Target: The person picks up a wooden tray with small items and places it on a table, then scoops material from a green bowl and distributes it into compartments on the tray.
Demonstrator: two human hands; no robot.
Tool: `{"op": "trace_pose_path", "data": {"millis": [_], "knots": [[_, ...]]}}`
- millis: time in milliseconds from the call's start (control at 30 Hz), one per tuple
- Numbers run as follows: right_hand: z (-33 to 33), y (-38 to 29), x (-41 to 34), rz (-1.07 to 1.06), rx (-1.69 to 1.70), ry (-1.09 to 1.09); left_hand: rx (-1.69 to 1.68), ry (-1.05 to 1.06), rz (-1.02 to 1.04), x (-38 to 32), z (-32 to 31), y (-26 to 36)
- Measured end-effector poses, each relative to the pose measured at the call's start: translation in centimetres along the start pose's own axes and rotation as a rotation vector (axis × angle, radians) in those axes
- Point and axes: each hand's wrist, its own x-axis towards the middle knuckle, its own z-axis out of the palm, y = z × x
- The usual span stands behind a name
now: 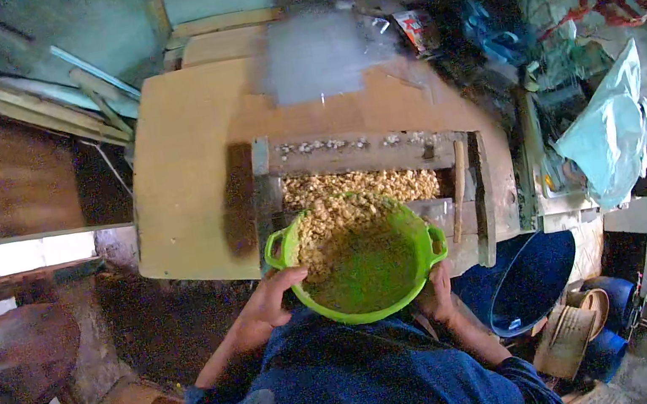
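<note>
A green plastic basin [380,311] with two loop handles is tilted away from me, its far rim over a wooden frame [341,151]. My left hand [276,300] grips its near left side, thumb over the rim. My right hand [438,295] holds it from the right, below the handle; those fingers are partly hidden. Pale, crumbly grains [328,227] are heaped toward the basin's far side, while its near floor carries only a thin residue. Similar grains [366,185] lie in the frame's trough. A wooden stick [460,192] rests across the frame's right part.
The frame stands on a tan tabletop [185,180]. A blurred translucent sheet or container [312,56] is at the back. Light plastic bags [607,135] hang at right. Below them are a large dark blue tub [529,283] and woven baskets [564,335]. Boards [38,108] lean at left.
</note>
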Motion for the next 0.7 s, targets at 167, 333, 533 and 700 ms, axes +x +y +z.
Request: {"op": "trace_pose_path", "data": {"millis": [167,333,533,700], "knots": [[3.8,-3.3,2.6,-0.231,-0.457,-0.041,-0.151,0.297,-0.127,-2.1,0.1,-2.2],[8.9,-5.5,4.2,-0.242,-0.398,-0.215,-0.554,0.494,-0.257,-4.3,-0.9,-1.3],[17.0,-2.2,5.6,0.301,-0.308,-0.447,-0.758,0.733,-0.459,-8.0,-1.2,-5.1],[20.6,0.6,5.3,0.382,-0.434,-0.514,-0.609,0.731,-0.342,-10.1,-1.2,-4.1]]}}
